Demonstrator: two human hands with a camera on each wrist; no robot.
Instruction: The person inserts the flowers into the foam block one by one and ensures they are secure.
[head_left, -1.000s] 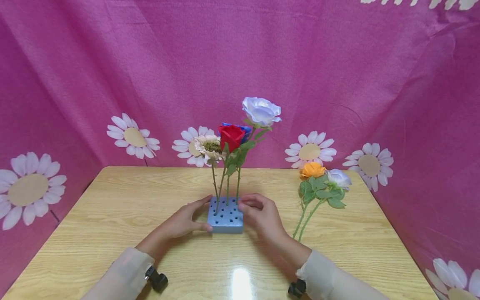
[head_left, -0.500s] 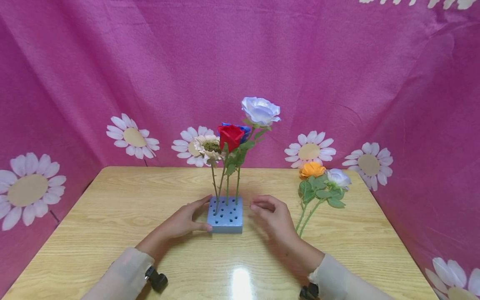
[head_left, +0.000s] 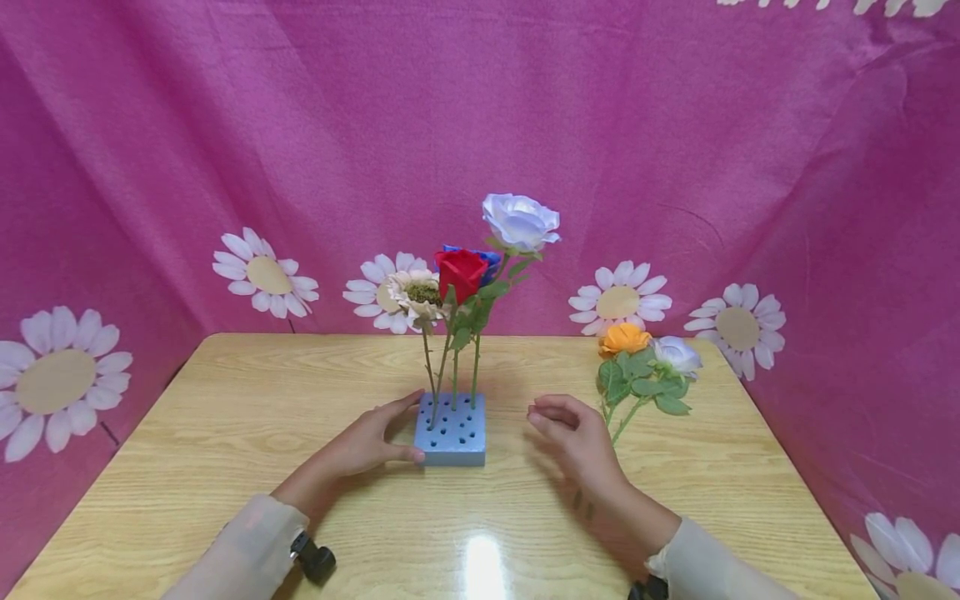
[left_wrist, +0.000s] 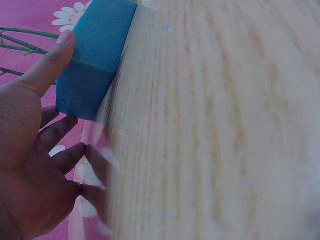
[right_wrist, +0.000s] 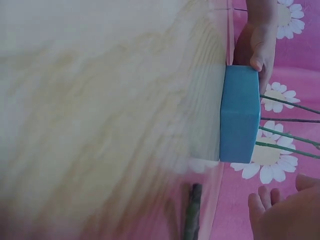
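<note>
A blue foam block with holes in its top stands on the table. Four-sided and squat, it bears upright artificial flowers: a red rose, a blue flower behind it, a pale lilac rose on top and a cream daisy-like flower. My left hand holds the block's left side between thumb and fingers; the left wrist view shows the thumb along its edge. My right hand, fingers loosely bent and holding nothing, is right of the block, apart from it.
Right of my right hand lie an orange flower and another pale lilac rose, leaves toward the back. A green stem end shows in the right wrist view. A pink daisy-print cloth surrounds the wooden table.
My right hand has moved away from the block's right side, toward the flowers lying on the right. The left hand and the standing flowers stay in place.
</note>
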